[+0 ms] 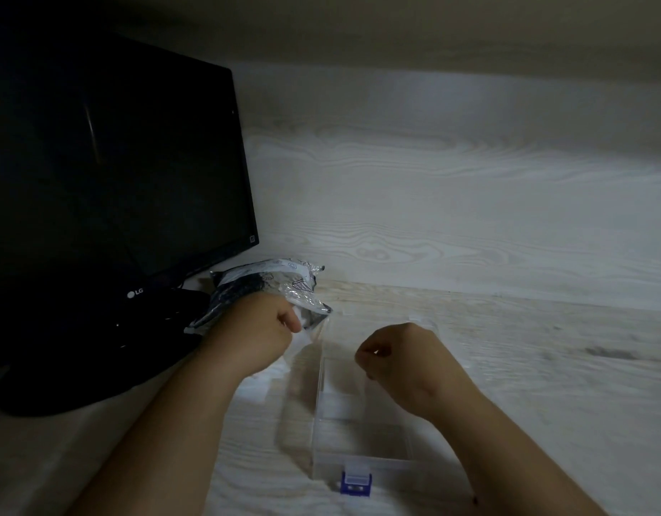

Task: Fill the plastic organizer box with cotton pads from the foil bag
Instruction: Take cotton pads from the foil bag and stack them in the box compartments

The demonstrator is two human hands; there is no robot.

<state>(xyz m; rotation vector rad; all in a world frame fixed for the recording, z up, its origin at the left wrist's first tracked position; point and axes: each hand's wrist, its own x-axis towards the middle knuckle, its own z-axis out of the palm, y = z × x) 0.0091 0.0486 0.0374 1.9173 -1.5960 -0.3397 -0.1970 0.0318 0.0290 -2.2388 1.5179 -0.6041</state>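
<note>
Left hand (264,329) grips the foil bag (284,288), ten o'clock from the organizer box (358,464); right hand (399,361) curled above it, grip unclear.

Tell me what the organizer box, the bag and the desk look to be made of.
Organizer box: clear, glossy hard plastic; the desk shows through its walls. Its latch is opaque blue plastic. Foil bag: thin metallised film, crinkled, with bright glints. Desk: pale wood grain with a matte finish, possibly a printed laminate.
</note>
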